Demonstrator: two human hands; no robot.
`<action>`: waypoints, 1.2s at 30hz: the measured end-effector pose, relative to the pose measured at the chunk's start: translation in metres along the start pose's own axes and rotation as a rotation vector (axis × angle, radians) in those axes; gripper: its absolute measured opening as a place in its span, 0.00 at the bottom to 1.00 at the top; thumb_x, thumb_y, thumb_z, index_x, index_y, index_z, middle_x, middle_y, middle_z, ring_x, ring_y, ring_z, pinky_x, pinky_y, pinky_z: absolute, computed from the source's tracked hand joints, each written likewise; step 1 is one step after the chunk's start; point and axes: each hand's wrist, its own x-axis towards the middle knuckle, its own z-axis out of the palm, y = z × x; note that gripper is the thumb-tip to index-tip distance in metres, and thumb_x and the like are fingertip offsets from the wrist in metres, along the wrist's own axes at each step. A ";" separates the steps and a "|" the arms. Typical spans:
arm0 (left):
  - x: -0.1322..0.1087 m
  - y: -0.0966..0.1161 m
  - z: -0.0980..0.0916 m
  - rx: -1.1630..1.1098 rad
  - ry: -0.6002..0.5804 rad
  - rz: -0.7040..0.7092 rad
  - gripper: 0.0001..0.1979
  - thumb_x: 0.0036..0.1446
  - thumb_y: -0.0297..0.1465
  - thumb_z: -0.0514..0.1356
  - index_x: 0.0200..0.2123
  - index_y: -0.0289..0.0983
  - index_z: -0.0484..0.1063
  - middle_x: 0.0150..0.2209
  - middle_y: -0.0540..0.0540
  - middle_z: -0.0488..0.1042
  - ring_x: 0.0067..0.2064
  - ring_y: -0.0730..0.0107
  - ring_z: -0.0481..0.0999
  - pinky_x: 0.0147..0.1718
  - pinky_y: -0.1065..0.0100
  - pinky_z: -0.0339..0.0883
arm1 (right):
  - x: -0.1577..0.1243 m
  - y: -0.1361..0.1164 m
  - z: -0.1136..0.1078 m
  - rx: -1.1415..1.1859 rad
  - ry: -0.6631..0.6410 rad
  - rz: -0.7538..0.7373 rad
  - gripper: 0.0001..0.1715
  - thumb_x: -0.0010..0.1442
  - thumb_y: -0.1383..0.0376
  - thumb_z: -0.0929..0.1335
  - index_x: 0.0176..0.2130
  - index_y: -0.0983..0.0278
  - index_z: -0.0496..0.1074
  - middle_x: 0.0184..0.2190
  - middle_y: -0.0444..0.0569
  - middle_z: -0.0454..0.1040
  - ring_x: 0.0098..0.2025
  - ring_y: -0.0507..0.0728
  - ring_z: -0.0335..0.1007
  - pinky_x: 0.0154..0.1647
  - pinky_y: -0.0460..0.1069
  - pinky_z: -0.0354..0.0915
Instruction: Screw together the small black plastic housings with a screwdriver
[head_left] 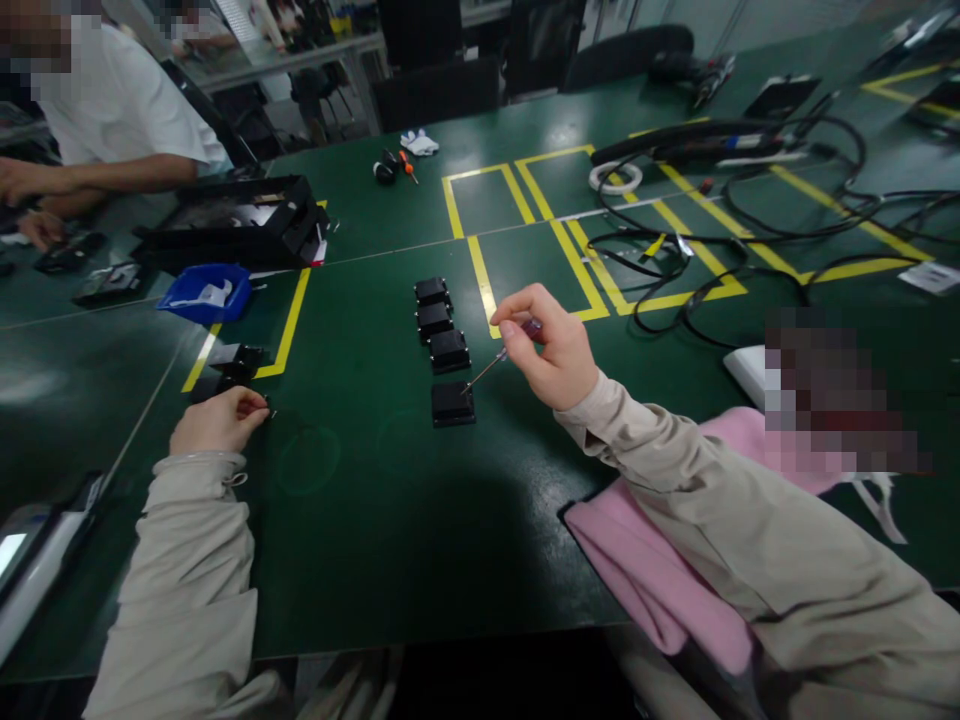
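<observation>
My right hand point(546, 345) is closed round the handle of a thin screwdriver point(487, 370), whose tip points down-left at the nearest black block point(453, 402). Three more black blocks stand in a column beyond it: one point(449, 349), another point(434, 319) and the farthest point(431, 291). At the left my left hand point(221, 420) has its thumb and fingers pinched together near the table; what they hold, if anything, is too small to name. Small shiny bits lie by its fingertips. Just behind it sit dark parts point(236, 358).
Beyond my left hand are a blue tray point(206, 292) and a black case point(240, 215). Black cables point(697, 240) spread over the right. Pink cloth point(660, 560) lies under my right arm. A person in white point(127, 95) works at the far left.
</observation>
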 end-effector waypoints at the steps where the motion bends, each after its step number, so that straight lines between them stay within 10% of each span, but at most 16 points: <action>1: 0.000 0.000 0.002 -0.011 0.001 -0.003 0.09 0.55 0.38 0.56 0.35 0.40 0.72 0.34 0.50 0.77 0.36 0.64 0.75 0.30 0.71 0.61 | 0.000 0.000 0.000 0.001 0.000 -0.003 0.06 0.63 0.66 0.61 0.36 0.64 0.66 0.25 0.39 0.66 0.23 0.47 0.60 0.28 0.45 0.60; 15: 0.000 0.001 -0.003 0.030 -0.028 0.098 0.20 0.60 0.33 0.49 0.54 0.34 0.68 0.50 0.38 0.73 0.46 0.59 0.76 0.46 0.63 0.67 | -0.001 0.003 0.002 -0.028 -0.002 -0.030 0.06 0.63 0.65 0.62 0.36 0.63 0.67 0.27 0.41 0.67 0.25 0.47 0.62 0.28 0.44 0.60; 36: -0.010 0.019 -0.014 0.024 -0.094 0.053 0.17 0.58 0.33 0.52 0.46 0.36 0.74 0.45 0.43 0.79 0.46 0.58 0.78 0.42 0.65 0.68 | -0.001 0.003 0.001 -0.031 -0.006 -0.017 0.07 0.63 0.64 0.61 0.37 0.63 0.67 0.26 0.40 0.66 0.24 0.47 0.62 0.28 0.44 0.60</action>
